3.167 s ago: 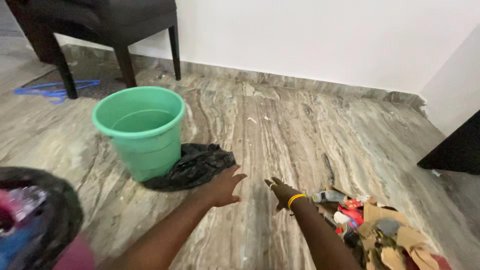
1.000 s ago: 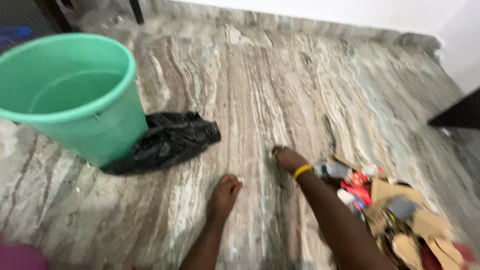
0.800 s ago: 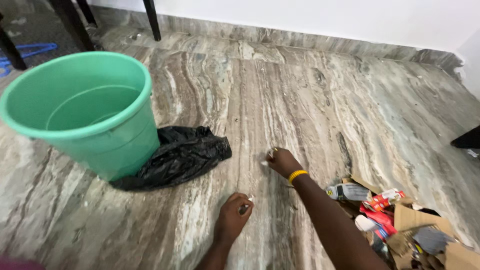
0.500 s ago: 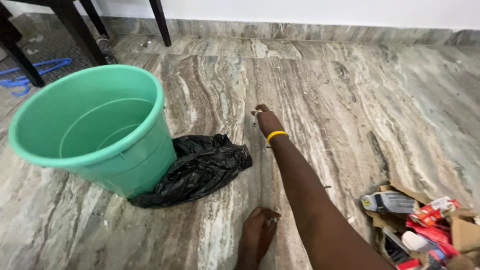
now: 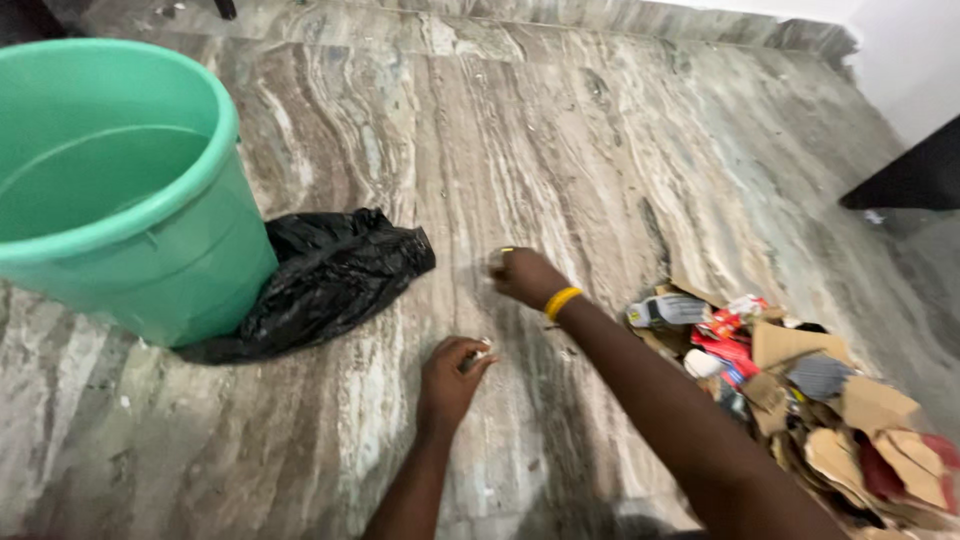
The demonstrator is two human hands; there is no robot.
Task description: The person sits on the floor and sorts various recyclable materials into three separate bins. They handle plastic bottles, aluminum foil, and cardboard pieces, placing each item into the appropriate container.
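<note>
A person crouches over a veined marble floor (image 5: 600,130), both hands down among the litter. The left hand (image 5: 450,375) sits just right of the black bag (image 5: 330,275), its fingers (image 5: 478,356) pinched on a small pale scrap (image 5: 484,350) at floor level. The right hand (image 5: 522,275), a yellow band (image 5: 562,300) at its wrist, lies a little farther from the bag, fingers curled shut around what looks like another bit of scrap — too small to make out.

The bag lies crumpled and flat against the foot of the green bucket (image 5: 110,200), and the bucket's inside shows bare as far as can be seen. Well to the right of the bucket, a heap of torn cardboard and wrappers (image 5: 800,400) sits untouched on the floor. By the look of it the clearing is at an early stage — only crumbs are in hand, nothing is binned, and the big heap and stray flecks are left.
</note>
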